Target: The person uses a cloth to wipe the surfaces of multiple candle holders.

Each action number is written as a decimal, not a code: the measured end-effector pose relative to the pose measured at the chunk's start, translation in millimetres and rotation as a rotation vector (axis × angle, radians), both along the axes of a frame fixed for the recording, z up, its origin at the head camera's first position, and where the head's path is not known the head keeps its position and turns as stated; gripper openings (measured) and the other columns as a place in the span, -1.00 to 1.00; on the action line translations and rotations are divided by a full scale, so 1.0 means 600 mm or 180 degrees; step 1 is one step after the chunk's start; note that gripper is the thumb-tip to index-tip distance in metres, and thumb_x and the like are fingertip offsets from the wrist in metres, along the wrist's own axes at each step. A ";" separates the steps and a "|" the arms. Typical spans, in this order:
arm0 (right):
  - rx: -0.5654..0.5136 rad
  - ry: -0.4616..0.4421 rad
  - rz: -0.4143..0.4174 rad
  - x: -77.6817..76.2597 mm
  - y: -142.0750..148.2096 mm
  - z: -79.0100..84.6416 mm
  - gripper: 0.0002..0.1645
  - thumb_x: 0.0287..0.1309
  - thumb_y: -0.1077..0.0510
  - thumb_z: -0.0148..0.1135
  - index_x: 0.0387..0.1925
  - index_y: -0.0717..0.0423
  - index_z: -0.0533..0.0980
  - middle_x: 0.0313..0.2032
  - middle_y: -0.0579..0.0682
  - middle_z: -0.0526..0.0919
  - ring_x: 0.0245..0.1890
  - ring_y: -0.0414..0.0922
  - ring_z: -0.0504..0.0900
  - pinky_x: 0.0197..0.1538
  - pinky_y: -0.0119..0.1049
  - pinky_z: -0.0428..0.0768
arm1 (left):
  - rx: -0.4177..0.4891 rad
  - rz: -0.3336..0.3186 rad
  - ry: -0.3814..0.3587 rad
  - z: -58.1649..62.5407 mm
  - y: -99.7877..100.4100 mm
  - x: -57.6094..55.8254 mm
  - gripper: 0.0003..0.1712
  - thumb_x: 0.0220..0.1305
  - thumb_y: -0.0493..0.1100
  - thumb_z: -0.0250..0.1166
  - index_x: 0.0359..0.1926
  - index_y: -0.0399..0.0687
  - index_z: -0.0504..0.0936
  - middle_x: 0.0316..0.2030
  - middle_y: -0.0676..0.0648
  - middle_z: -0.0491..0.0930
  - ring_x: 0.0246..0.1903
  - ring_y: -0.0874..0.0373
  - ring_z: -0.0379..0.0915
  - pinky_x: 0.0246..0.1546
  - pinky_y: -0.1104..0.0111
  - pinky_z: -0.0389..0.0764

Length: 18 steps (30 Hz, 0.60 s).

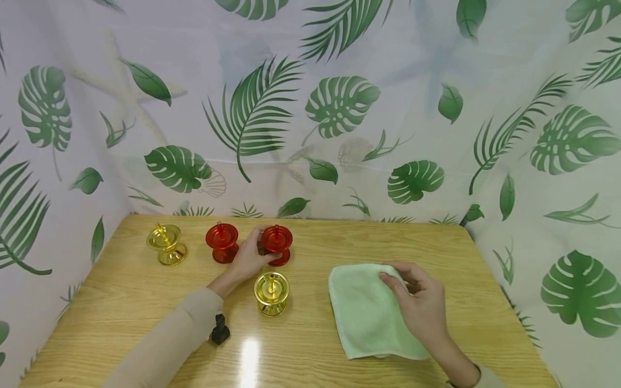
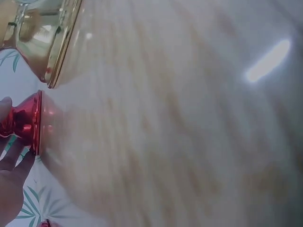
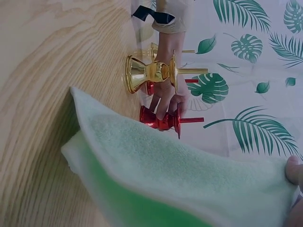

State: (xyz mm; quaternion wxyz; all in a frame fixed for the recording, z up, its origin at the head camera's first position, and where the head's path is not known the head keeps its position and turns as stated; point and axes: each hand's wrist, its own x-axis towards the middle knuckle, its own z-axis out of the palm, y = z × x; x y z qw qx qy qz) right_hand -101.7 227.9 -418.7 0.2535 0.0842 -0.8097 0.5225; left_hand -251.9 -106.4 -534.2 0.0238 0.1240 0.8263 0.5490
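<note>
My left hand (image 1: 248, 258) holds the right-hand red candle holder (image 1: 277, 238) around its narrow stem. In the left wrist view that red candle holder (image 2: 32, 120) stands on its flared base, with fingers about its waist. My right hand (image 1: 423, 302) pinches the top right corner of a pale green cloth (image 1: 364, 315) between thumb and fingers. The cloth hangs folded over the tabletop in the right wrist view. A gold candle holder (image 1: 271, 292) with an upright spike stands just in front of the left hand. Another red candle holder (image 1: 222, 237) is left of that hand.
A second gold candle holder (image 1: 166, 245) stands at the far left of the wooden table (image 1: 310, 355). A leaf-patterned sheet (image 1: 349, 183) rises behind the table and on both sides. A small black device (image 1: 220, 330) is at the left sleeve.
</note>
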 end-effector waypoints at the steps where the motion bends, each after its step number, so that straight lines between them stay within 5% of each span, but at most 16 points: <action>1: 0.0007 0.0007 -0.0003 0.000 0.001 0.000 -0.75 0.09 0.50 0.46 -0.20 0.23 0.74 -0.27 -0.51 0.74 -0.32 -0.52 0.76 -0.43 -0.59 0.61 | 0.0008 0.0004 0.0003 0.001 0.001 -0.001 -0.17 0.25 -0.31 0.52 0.45 -0.22 0.30 0.23 -0.35 0.63 0.23 -0.22 0.63 0.32 -0.05 0.61; 10: 0.0062 0.0102 -0.0038 -0.002 0.007 0.003 -0.73 0.09 0.50 0.46 -0.18 0.22 0.75 -0.27 -0.54 0.74 -0.36 -0.54 0.73 -0.57 -0.56 0.46 | 0.0073 0.0060 -0.0159 0.038 -0.006 0.012 -0.17 0.23 -0.29 0.53 0.44 -0.15 0.33 0.18 -0.30 0.67 0.27 -0.24 0.61 0.40 -0.09 0.54; 18: 0.0095 0.0169 0.0047 -0.009 0.012 0.006 -0.71 0.10 0.51 0.45 -0.15 0.24 0.74 -0.26 -0.54 0.74 -0.38 -0.54 0.72 -0.67 -0.50 0.34 | 0.0052 0.0005 0.0130 0.073 -0.014 0.031 -0.18 0.21 -0.30 0.54 0.43 -0.16 0.37 0.17 -0.27 0.73 0.21 -0.24 0.66 0.37 -0.15 0.54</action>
